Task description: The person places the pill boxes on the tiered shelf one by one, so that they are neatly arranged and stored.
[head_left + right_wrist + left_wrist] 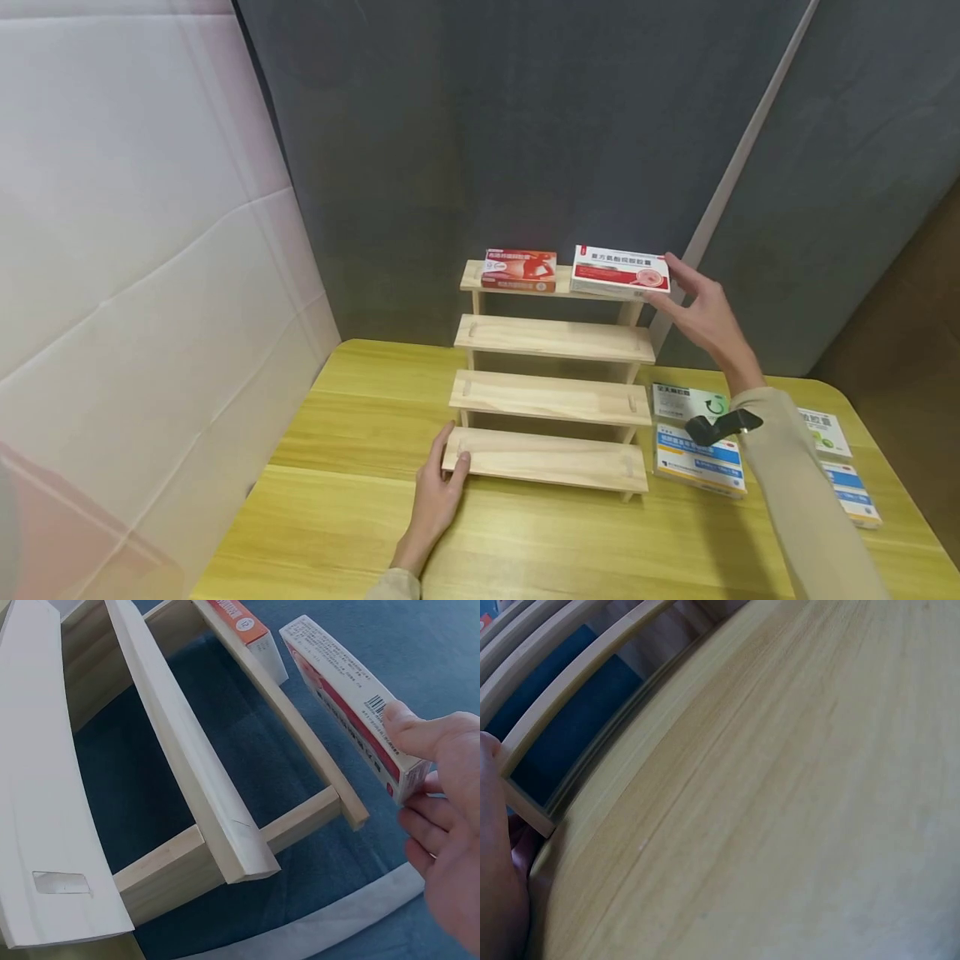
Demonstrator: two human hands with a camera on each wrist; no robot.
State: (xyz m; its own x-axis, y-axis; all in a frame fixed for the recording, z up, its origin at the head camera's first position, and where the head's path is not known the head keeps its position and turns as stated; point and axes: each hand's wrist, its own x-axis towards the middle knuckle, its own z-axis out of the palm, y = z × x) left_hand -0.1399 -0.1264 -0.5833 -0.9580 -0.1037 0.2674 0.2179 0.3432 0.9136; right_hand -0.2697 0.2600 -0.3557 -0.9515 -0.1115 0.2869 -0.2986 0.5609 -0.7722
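My right hand [708, 317] pinches the right end of a white and red medicine box [621, 272], thumb on one side and fingers on the other. In the right wrist view that box [349, 701] is apart from the top board, held above its right half. An orange-red medicine box [519, 271] rests on the left half of the top board. At the lower left, my left hand [437, 492] grips the left end of the bottom board of a stepped wooden rack [551, 457], thumb on top. Its other fingers are partly hidden by the board.
Right of the rack, a green and white box [686, 402] and a blue and white box [701, 461] lie on the table [525, 542]. Farther right, another green-marked box [827, 433] and blue box [851, 493] sit partly behind my sleeve. A grey curtain [487, 150] hangs behind.
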